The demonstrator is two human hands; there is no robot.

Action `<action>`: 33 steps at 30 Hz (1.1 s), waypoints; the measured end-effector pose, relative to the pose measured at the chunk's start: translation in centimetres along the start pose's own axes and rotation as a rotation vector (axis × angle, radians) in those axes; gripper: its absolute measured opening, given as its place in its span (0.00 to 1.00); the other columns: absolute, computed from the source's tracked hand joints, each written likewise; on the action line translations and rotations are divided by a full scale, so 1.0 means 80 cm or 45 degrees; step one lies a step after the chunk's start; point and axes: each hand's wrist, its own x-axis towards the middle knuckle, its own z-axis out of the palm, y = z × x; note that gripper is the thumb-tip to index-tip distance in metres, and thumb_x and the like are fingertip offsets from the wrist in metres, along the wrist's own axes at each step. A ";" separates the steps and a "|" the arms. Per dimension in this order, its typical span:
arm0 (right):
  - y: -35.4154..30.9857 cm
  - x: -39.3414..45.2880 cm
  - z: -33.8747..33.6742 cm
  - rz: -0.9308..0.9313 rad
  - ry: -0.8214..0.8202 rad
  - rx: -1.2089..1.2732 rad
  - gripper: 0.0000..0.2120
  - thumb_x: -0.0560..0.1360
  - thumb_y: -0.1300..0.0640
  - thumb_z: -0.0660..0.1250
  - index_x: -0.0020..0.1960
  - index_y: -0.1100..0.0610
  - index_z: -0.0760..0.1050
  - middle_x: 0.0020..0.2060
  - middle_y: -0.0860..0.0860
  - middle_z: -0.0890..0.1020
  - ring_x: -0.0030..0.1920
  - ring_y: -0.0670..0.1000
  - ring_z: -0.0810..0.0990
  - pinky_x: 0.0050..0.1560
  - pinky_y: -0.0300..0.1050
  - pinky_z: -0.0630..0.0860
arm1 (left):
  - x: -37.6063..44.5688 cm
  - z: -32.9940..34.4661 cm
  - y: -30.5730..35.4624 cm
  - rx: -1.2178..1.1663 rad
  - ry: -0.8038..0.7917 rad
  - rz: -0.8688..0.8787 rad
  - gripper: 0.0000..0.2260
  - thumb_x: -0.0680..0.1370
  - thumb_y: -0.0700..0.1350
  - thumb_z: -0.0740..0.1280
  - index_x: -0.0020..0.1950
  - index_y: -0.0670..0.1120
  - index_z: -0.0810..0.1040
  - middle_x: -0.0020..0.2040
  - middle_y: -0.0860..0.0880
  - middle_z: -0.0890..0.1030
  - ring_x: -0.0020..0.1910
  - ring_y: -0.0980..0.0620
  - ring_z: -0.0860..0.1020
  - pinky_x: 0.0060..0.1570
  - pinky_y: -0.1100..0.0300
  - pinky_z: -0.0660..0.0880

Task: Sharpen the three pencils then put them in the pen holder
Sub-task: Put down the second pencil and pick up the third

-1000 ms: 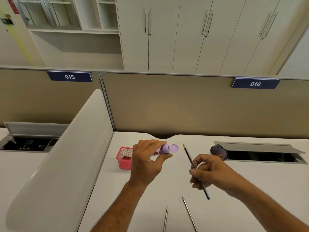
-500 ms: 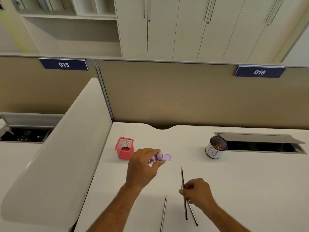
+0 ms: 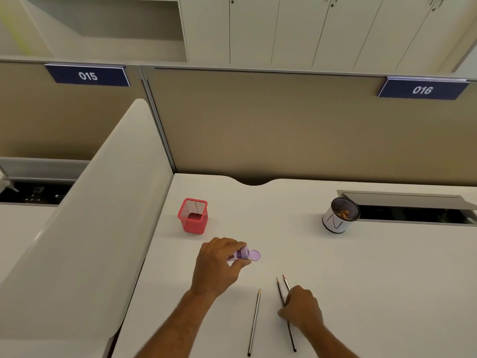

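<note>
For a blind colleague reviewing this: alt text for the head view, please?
A left hand holds a purple sharpener above a white desk; the right hand rests on two pencils, a third alongside. A red pen holder stands behind.

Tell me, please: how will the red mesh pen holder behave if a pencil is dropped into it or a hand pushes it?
The red mesh pen holder looks like thin wire mesh and holds nothing, so it is probably light and may slide on the smooth white desk. It is taller than wide, so a side push near the rim could tip it. Its square base should prevent rolling.
</note>
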 end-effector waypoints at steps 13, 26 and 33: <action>-0.038 -0.014 0.023 -0.034 -0.193 0.177 0.25 0.56 0.37 0.79 0.35 0.59 0.81 0.30 0.53 0.86 0.29 0.52 0.85 0.36 0.44 0.83 | -0.002 0.013 -0.008 0.011 -0.047 -0.037 0.15 0.68 0.60 0.72 0.51 0.54 0.81 0.49 0.59 0.83 0.45 0.56 0.77 0.45 0.60 0.75; -0.027 -0.015 0.062 0.002 -0.162 0.284 0.14 0.59 0.49 0.68 0.37 0.59 0.80 0.29 0.52 0.85 0.30 0.52 0.85 0.36 0.48 0.85 | -0.002 0.007 -0.005 -0.021 0.005 -0.015 0.15 0.68 0.58 0.73 0.51 0.54 0.81 0.48 0.58 0.84 0.45 0.57 0.78 0.44 0.56 0.77; -0.032 -0.032 -0.002 -0.209 0.078 0.825 0.03 0.67 0.59 0.70 0.35 0.57 0.80 0.28 0.52 0.85 0.30 0.53 0.85 0.42 0.58 0.84 | 0.002 -0.001 0.012 -0.083 0.060 0.026 0.11 0.69 0.54 0.74 0.49 0.55 0.80 0.47 0.61 0.83 0.44 0.58 0.77 0.43 0.56 0.77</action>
